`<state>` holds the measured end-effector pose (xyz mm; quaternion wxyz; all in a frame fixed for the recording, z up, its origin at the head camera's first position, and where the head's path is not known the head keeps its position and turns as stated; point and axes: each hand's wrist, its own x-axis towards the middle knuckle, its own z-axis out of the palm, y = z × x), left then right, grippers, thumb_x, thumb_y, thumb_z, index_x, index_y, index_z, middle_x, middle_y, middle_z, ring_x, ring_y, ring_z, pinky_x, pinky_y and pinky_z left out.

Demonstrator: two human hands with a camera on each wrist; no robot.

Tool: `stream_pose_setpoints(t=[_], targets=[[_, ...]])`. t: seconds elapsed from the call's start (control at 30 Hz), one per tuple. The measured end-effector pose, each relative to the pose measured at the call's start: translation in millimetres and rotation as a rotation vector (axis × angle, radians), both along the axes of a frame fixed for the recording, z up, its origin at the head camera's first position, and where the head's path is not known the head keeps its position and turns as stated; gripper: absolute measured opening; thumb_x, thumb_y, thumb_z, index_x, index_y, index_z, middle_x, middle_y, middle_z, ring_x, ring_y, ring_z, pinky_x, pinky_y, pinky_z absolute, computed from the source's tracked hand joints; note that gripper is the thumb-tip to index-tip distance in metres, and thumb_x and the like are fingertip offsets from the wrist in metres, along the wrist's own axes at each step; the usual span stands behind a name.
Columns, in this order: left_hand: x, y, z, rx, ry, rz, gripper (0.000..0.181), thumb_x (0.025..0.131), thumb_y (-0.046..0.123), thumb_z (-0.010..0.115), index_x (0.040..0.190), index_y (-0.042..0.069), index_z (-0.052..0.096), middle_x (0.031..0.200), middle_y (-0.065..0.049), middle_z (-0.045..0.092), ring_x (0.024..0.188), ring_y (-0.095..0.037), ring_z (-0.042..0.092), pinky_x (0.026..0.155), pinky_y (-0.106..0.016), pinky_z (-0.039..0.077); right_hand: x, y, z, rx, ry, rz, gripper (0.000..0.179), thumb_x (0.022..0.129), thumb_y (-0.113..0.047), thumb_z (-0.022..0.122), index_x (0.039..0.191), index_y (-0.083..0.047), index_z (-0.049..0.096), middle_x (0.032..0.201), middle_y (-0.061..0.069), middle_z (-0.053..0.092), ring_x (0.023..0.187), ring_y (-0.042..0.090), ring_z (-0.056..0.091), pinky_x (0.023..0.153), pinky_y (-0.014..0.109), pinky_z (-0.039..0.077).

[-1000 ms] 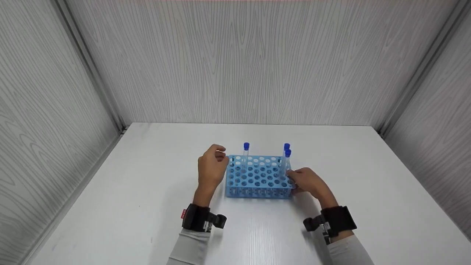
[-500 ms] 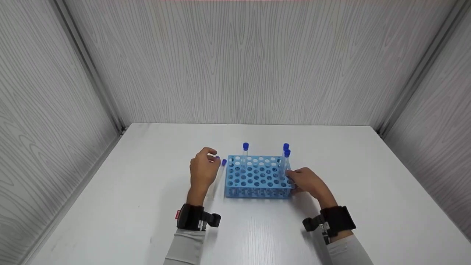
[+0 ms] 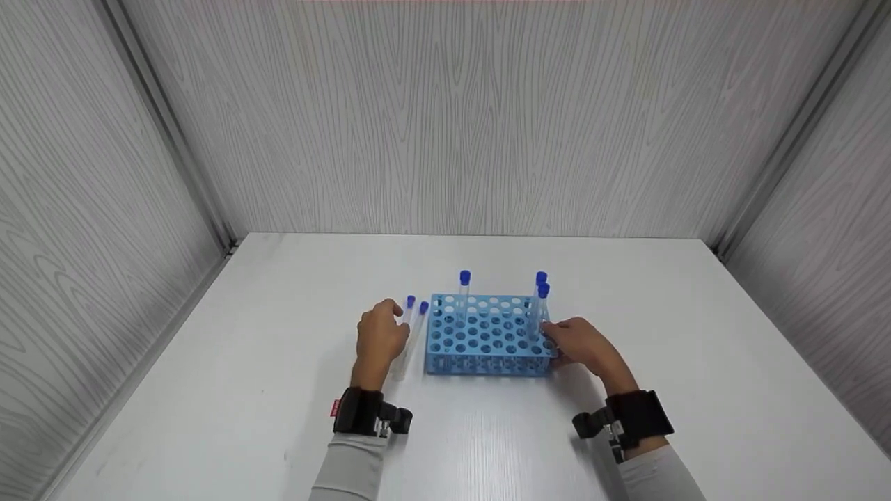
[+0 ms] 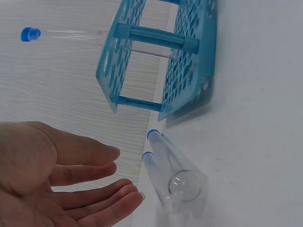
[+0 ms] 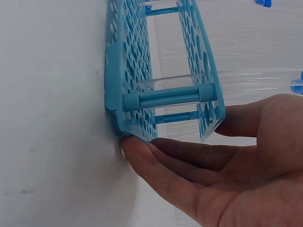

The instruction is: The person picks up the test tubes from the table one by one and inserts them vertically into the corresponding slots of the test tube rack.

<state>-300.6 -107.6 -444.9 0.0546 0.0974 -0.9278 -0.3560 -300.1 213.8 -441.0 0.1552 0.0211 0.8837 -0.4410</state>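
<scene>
A blue test tube rack (image 3: pixel 487 355) stands on the white table. Its right end is held by my right hand (image 3: pixel 579 342), with the thumb at the upper plate and fingers at the lower edge (image 5: pixel 222 175). Three clear test tubes with blue caps stand upright in it: one test tube (image 3: pixel 464 299) toward the left, two close together at the right (image 3: pixel 534 316). Left of the rack, two more capped test tubes (image 4: pixel 158 175) lie side by side on the table. Beside them is my left hand (image 3: pixel 380 337), fingers loosely extended, thumb apart and nothing between them (image 4: pixel 83 177).
The white tabletop (image 3: pixel 230 390) stretches to both sides and in front of the rack. A grey wood-grain panel (image 3: pixel 459 139) rises behind it, with side panels at left (image 3: pixel 76 243) and right (image 3: pixel 821 243).
My left hand has moved left and toward me, away from the rack's left edge. The two lying test tubes, hidden earlier, have come into sight. My right hand stays on the rack.
</scene>
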Motion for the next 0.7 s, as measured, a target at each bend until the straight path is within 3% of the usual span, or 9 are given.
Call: stream_pose_setpoints(t=[0.17,0.7], targets=[[-1.6,-1.1,-6.9,-0.035,-0.030,-0.003,0.030,0.094,0.008,0.063,0.122,-0.002,0.065,0.124,-0.022,0.069,0.108,-0.033,0.067,0.093,-0.045,0.056,-0.3,0,-0.4,-0.023,-0.005,-0.003,0.051,0.105,-0.031,0.049,0.128,0.014,0.059,0.092,0.009,0.057,0.093,0.023,0.068,0.091,0.044,0.059],[-6.3,-1.7,-16.8,-0.049,-0.083,0.008,0.033,0.094,0.006,0.062,0.125,-0.006,0.064,0.125,-0.025,0.067,0.117,-0.037,0.065,0.101,-0.046,0.053,-0.4,-1,2.0,0.026,-0.015,-0.025,0.060,0.105,-0.034,0.049,0.136,0.018,0.050,0.101,0.015,0.061,0.096,0.027,0.068,0.092,0.045,0.058]])
